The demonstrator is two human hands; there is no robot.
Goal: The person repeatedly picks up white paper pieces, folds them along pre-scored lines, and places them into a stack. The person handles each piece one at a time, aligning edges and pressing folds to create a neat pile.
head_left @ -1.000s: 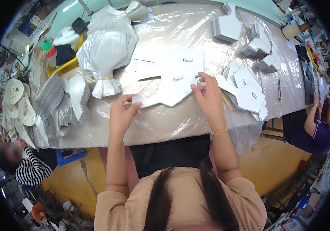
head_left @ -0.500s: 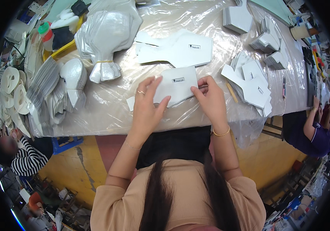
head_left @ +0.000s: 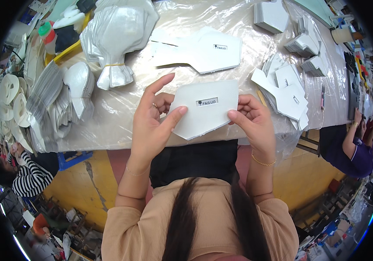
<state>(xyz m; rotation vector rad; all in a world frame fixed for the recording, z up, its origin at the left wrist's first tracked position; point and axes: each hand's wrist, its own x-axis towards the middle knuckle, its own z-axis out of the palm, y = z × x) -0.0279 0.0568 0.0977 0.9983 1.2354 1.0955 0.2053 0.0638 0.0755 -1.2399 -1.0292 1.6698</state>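
A white, angular cut panel point(head_left: 206, 119) with a small dark-printed label is raised above the table's front edge, its face toward me. My left hand point(head_left: 151, 119) holds its left edge, thumb on the face, other fingers partly behind and the index finger stretched out. On the opposite edge, my right hand point(head_left: 257, 124) grips it between the thumb in front and the curled fingers behind. Beyond it, a larger white cut piece point(head_left: 214, 58) with a similar label lies flat. To the right, several labelled white pieces point(head_left: 288, 95) overlap in a loose pile.
Clear plastic covers the table point(head_left: 121, 115). Banded white panels point(head_left: 121, 39) and curved pieces point(head_left: 80, 85) are stacked at the left, near a red-and-green bottle point(head_left: 47, 34). More stacks point(head_left: 271, 16) stand at the far right, with a slim pen-like tool point(head_left: 322, 96) nearby. Other people sit at both sides.
Both hands have lifted the labelled panel off the table and brought it closer to me, tilting its face up. My right hand has moved slightly right and nearer.
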